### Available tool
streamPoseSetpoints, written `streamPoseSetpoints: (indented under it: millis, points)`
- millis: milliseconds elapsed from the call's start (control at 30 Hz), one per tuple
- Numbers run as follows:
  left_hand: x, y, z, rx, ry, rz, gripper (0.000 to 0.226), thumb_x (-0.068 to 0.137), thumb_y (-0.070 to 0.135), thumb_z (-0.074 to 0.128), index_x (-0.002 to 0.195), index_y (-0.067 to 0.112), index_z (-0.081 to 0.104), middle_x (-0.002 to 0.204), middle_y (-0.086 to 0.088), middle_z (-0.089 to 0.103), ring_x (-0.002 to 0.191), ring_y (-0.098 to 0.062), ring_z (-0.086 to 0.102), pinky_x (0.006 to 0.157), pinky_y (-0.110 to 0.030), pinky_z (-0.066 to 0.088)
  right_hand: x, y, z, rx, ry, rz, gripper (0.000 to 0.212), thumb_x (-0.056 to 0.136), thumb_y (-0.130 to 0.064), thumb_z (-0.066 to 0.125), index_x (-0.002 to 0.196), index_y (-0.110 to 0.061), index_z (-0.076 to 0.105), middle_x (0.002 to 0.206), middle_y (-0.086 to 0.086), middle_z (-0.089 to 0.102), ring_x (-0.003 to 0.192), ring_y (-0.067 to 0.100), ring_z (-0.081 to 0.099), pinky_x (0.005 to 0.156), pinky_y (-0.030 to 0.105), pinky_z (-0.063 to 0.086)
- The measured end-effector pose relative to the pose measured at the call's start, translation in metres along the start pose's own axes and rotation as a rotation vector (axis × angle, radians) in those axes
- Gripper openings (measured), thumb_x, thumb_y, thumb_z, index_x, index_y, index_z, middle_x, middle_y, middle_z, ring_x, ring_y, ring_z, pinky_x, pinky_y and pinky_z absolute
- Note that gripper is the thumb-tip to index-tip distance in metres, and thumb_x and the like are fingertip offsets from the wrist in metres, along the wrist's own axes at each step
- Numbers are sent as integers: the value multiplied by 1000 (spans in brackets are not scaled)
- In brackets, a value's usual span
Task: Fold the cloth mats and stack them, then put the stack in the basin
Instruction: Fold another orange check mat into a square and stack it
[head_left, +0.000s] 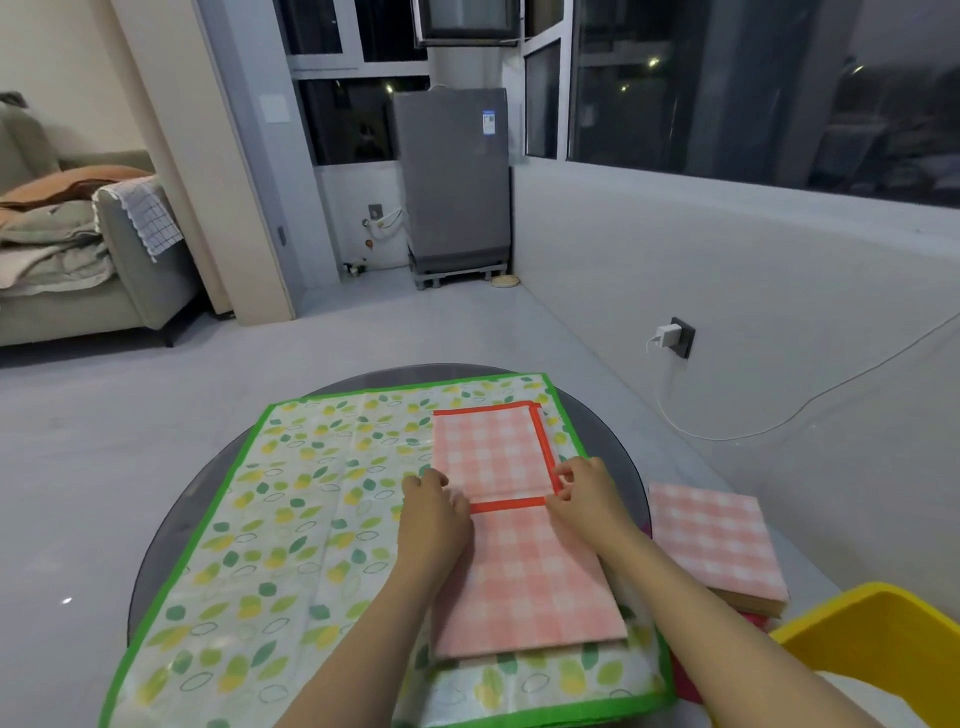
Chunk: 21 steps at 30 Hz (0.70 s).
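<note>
Head view: both hands, left (434, 512) and right (584, 493), pinch the red-bound edge of the pink checked mat (524, 566), half-folded on the leaf-print mat (291, 519). Fabric appears light, limp; grip hem corners. Folded stack (717, 540) lies beside the yellow basin (883, 639).

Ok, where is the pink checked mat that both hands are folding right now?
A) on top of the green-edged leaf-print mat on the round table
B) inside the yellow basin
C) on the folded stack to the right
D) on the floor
A: the left hand and right hand pinch the red-trimmed edge of the pink checked mat, which lies on the leaf-print mat, apart from the yellow basin.
</note>
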<state>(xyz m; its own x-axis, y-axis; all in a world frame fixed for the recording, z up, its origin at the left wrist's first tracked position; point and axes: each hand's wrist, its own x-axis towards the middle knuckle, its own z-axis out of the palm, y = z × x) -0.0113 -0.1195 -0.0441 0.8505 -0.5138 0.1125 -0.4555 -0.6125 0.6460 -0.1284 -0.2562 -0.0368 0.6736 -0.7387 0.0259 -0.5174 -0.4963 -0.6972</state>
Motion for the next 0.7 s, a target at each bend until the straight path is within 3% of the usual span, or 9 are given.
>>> streamPoseSetpoints:
  millis: [133,200,300,367,467,533,600,700]
  points:
    - [19,-1,5,-28,50,-186,33,95,22,50,120,1,47,124,-19,43,89,-31,58,69,-28,38,16,1,-2,34,90,122,32,87,-19,64,113,-1,59,115,13,55,91,24,58,72,24,42]
    - [32,-4,9,-23,47,-249,31,94,26,51,112,1,50,117,-18,53,91,-30,59,67,-30,39,24,1,0,89,117,160,23,85,-15,65,97,5,63,97,19,67,79,31,65,67,34,51]
    - [45,-9,15,-25,41,-309,31,91,30,55,103,2,53,102,-15,63,88,-29,61,61,-31,39,34,1,3,138,145,227,15,83,-11,67,78,3,63,77,24,70,58,31,63,65,44,57]
    - [49,-12,17,-37,54,-327,26,89,28,59,93,2,57,85,-13,64,77,-27,61,51,-29,34,37,1,4,136,132,252,16,83,-11,68,79,5,66,72,20,69,51,25,58,62,38,57]
    - [52,-14,15,-77,62,-322,30,86,22,62,62,11,48,52,-4,46,49,-20,45,46,-26,31,41,3,3,153,113,279,14,83,-11,68,80,2,69,61,11,64,41,14,53,47,24,48]
    - [52,-14,13,-146,50,-347,26,86,24,63,67,9,52,59,-3,59,58,-21,56,56,-28,44,42,2,3,130,103,285,14,83,-12,68,75,-1,71,56,6,61,44,14,54,46,20,44]
    - [49,-12,11,-250,57,-377,16,86,25,63,78,12,56,64,-4,68,68,-23,66,67,-33,51,44,0,4,107,98,293,15,82,-10,66,72,-1,72,61,10,66,56,21,63,54,25,51]
    - [44,-12,9,-378,58,-401,15,86,25,63,78,16,54,59,-3,68,62,-22,66,69,-34,53,43,0,4,97,112,292,20,83,-4,58,70,1,72,69,14,71,69,27,69,61,30,56]
